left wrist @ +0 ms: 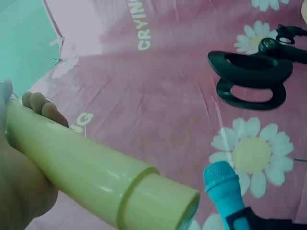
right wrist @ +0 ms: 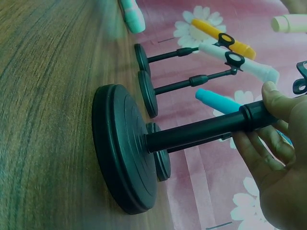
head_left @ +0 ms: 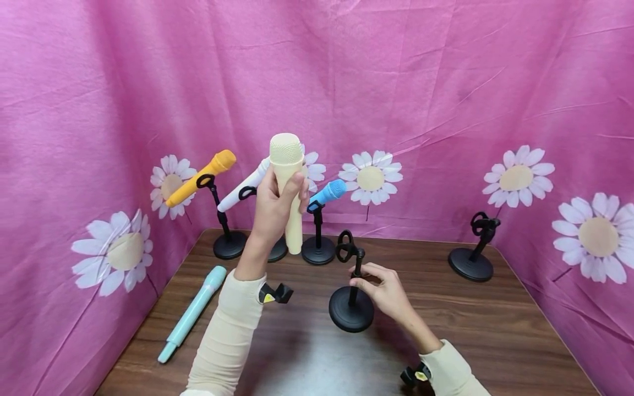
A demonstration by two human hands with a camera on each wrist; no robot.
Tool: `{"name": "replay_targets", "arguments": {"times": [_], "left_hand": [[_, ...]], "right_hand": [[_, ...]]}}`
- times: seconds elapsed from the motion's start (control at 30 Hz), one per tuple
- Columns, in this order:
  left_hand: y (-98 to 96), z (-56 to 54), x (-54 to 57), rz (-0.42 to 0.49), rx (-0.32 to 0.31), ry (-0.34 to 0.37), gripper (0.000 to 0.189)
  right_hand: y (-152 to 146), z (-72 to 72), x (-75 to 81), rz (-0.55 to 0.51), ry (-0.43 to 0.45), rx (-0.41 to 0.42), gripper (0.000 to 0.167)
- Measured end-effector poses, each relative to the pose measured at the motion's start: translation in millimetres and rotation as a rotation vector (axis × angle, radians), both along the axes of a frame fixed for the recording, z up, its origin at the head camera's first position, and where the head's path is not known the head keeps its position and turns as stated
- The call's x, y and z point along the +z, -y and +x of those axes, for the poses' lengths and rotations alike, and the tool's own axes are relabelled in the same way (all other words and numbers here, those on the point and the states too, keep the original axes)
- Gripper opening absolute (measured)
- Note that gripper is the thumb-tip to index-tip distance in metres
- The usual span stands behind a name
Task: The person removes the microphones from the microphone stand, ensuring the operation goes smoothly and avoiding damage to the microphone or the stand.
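A cream microphone (head_left: 287, 181) stands nearly upright in the air, gripped round its body by my left hand (head_left: 274, 203); its lower end (left wrist: 163, 196) juts out in the left wrist view. My right hand (head_left: 386, 289) pinches the post of a black microphone stand (head_left: 351, 308) between thumb and fingers. That stand's ring clip (head_left: 345, 246) holds no microphone. In the right wrist view, my thumb and fingers (right wrist: 271, 148) close on the post's collar, with the round base (right wrist: 124, 148) close to the table. Behind, a blue microphone (head_left: 329, 193) rests in its own stand (head_left: 318, 250).
Orange (head_left: 203, 179) and white (head_left: 242, 187) microphones sit in stands at the back left. A mint microphone (head_left: 193, 313) lies on the wooden table (head_left: 495, 341) at left. A bare stand (head_left: 473, 261) is at the back right, before a pink flowered curtain (head_left: 396, 82).
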State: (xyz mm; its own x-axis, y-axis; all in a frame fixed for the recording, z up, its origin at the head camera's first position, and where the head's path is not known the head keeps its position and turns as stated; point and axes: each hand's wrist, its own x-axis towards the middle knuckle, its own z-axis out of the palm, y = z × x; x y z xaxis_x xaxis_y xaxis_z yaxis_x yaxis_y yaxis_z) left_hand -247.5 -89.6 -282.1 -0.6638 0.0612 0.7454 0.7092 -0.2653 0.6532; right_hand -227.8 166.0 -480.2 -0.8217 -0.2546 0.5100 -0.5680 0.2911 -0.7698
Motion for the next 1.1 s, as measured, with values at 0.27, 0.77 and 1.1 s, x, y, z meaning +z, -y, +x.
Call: {"name": "replay_targets", "arguments": {"times": [0.27,0.77,1.1], "left_hand": [[21.4,2.5,-7.1,-0.071,0.051,0.022,0.063],[53.1,16.7,-22.1,-0.207,0.152,0.173,0.014],[66.8,19.3,-35.6,-0.271,0.208,0.237,0.013]], "right_hand": [[1,0.6,1.0,0.005,-0.005,-0.004,0.026],[-1,-1.1,-1.7,-0.012,-0.021,0.011,0.024],[-2,-2.2,-2.8,-0.007,-0.024,0.007,0.022]]}}
